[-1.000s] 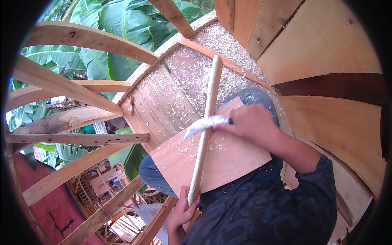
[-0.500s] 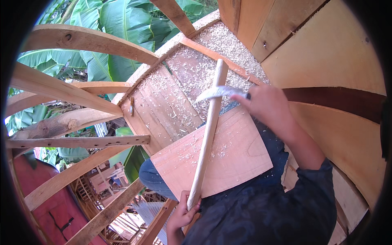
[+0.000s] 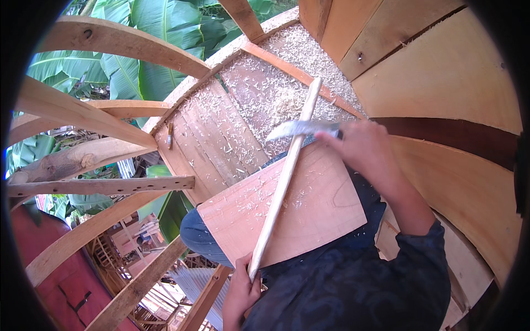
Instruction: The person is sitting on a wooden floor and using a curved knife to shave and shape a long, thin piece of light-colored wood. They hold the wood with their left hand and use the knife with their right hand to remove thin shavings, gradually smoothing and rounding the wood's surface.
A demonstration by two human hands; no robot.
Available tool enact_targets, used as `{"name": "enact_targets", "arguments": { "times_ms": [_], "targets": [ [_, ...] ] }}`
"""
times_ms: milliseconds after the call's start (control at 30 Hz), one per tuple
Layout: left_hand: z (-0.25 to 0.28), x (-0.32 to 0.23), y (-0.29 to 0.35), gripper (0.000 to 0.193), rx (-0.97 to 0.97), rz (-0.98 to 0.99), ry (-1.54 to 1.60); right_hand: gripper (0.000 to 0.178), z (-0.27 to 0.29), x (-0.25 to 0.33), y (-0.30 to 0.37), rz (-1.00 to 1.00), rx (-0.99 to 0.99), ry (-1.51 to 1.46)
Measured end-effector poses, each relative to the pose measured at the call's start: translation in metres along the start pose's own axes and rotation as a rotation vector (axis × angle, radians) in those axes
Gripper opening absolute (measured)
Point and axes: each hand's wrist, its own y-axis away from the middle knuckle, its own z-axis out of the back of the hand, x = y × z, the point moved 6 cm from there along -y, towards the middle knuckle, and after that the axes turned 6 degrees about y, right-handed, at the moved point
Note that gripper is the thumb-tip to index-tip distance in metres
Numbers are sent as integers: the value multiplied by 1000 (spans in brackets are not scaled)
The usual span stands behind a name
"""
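A long pale wooden stick [image 3: 280, 190] slants across a square wooden board [image 3: 331, 196] that rests on my lap. My left hand [image 3: 243, 289] is closed around the near end of the stick. In my right hand [image 3: 361, 146] is a knife [image 3: 287, 130] with a broad curved blade, its handle mostly hidden by the fingers. The blade lies across the upper part of the stick, tip pointing left. Small shavings are scattered over the board.
Pale shavings [image 3: 287, 105] cover the planked floor [image 3: 215, 129] ahead, crossed by a thin wooden rib [image 3: 292, 69]. Curved timber frames [image 3: 110, 49] rise on the left, with banana leaves [image 3: 165, 33] beyond. A planked wooden wall [image 3: 430, 71] stands at the right.
The stick's far end has shifted right, while my left hand and the near end have moved slightly left. The knife sits a little lower, still across the stick.
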Motion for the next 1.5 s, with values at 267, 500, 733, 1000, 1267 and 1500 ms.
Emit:
{"name": "enact_targets", "arguments": {
  "times_ms": [267,500,733,1000,1267,1500],
  "targets": [
    [6,-6,3,65,-154,-110,-213,64,-13,33,52,171,120,-78],
    [6,-10,0,71,-152,-155,-264,62,-7,39,55,181,144,-14],
    [2,-3,0,71,-177,-185,-255,58,-2,-34,16,-233,-29,-40],
    [1,1,0,71,-151,-147,-260,57,-13,-14,24,-113,-13,-39],
    [-4,-1,-8,72,-169,-128,-292,56,-10,27,56,120,114,3],
    [-5,-3,-8,73,-174,-109,-291,56,-14,-1,40,49,25,92]
  ]
}}
